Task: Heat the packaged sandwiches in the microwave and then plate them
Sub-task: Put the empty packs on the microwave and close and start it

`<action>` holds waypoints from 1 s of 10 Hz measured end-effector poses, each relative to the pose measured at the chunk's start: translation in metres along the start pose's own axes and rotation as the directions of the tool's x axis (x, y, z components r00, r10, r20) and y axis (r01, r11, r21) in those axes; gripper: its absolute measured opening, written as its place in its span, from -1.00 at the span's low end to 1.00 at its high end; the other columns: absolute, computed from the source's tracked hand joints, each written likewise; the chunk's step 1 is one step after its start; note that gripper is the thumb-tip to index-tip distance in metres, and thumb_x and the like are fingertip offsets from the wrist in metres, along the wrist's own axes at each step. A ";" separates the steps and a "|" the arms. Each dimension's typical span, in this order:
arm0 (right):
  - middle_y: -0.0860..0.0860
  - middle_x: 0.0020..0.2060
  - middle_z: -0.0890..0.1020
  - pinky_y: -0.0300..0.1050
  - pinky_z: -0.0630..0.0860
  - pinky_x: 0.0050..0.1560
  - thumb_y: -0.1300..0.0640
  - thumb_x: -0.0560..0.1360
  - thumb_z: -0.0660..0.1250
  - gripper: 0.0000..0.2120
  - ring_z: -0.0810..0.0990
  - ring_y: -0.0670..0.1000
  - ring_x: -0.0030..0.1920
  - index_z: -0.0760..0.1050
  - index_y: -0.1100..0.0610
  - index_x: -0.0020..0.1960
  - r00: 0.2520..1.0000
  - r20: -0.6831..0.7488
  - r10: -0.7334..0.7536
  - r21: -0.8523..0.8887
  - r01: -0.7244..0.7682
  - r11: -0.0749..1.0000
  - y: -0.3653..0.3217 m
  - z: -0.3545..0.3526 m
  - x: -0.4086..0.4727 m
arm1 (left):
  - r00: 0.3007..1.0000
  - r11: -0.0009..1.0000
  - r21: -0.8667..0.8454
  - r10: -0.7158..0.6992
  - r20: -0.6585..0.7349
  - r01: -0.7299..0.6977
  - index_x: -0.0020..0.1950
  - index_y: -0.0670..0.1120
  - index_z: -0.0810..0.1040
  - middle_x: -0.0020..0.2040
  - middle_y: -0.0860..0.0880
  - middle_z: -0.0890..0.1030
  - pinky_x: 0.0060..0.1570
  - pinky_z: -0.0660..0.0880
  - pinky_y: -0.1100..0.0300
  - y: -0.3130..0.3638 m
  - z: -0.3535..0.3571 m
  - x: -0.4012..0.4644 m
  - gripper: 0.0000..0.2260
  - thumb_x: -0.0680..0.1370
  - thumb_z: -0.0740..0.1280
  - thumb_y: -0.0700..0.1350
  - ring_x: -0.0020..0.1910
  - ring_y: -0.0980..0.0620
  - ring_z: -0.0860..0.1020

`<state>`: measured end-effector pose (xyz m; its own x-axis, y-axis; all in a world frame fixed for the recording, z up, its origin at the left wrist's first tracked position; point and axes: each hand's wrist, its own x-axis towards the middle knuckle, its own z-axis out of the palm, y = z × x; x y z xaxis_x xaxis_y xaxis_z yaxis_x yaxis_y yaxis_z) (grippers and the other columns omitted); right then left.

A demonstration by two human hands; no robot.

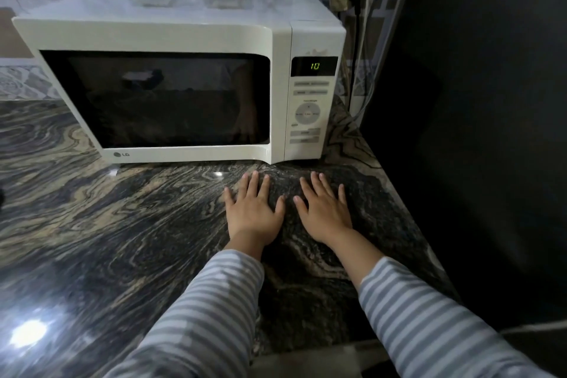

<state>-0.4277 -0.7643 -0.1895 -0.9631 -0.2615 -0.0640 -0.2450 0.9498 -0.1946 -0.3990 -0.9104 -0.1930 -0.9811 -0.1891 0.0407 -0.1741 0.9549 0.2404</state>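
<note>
Blue-and-white striped long sleeves (pixel 211 310), bare hands (pixel 253 211)

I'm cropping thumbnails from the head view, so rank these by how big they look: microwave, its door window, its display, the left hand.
1. Microwave
2. Door window
3. Left hand, though it is nearer the camera, so it looks larger than it would beside the microwave
4. Display

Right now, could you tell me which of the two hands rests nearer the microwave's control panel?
The right hand, flat on the countertop just below the control panel; the left hand lies under the door's corner.
</note>
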 end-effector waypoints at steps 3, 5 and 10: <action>-0.04 0.57 -0.07 0.13 -0.24 0.51 -0.18 0.63 -0.12 -0.45 -0.18 -0.05 0.55 -0.04 -0.03 0.58 0.999 -0.045 0.008 0.006 -0.008 1.000 0.002 0.002 0.001 | 1.000 1.000 0.001 -0.008 0.005 0.008 0.58 0.09 -0.01 0.59 0.06 -0.07 0.49 -0.23 -0.14 0.001 0.000 0.002 -0.41 0.59 -0.06 0.25 0.56 0.06 -0.17; -0.04 0.57 -0.07 0.13 -0.24 0.51 -0.18 0.63 -0.12 -0.45 -0.18 -0.05 0.55 -0.04 -0.03 0.58 0.999 -0.050 -0.001 0.010 0.002 1.000 0.003 0.002 0.000 | 1.000 1.000 0.006 -0.009 0.014 0.009 0.58 0.09 -0.02 0.59 0.07 -0.08 0.49 -0.23 -0.13 0.001 0.000 0.003 -0.41 0.59 -0.06 0.25 0.56 0.06 -0.18; -0.04 0.57 -0.09 0.13 -0.24 0.51 -0.18 0.63 -0.13 -0.44 -0.19 -0.05 0.55 -0.06 -0.04 0.58 0.999 -0.047 0.000 -0.004 0.000 1.000 0.003 0.003 0.001 | 1.000 1.000 0.008 -0.006 0.015 0.006 0.58 0.09 -0.02 0.59 0.07 -0.08 0.49 -0.23 -0.13 0.000 0.000 0.004 -0.41 0.59 -0.06 0.25 0.56 0.06 -0.19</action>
<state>-0.4292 -0.7624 -0.1933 -0.9671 -0.2536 -0.0183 -0.2456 0.9505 -0.1905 -0.4029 -0.9114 -0.1932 -0.9812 -0.1914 0.0244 -0.1806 0.9556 0.2330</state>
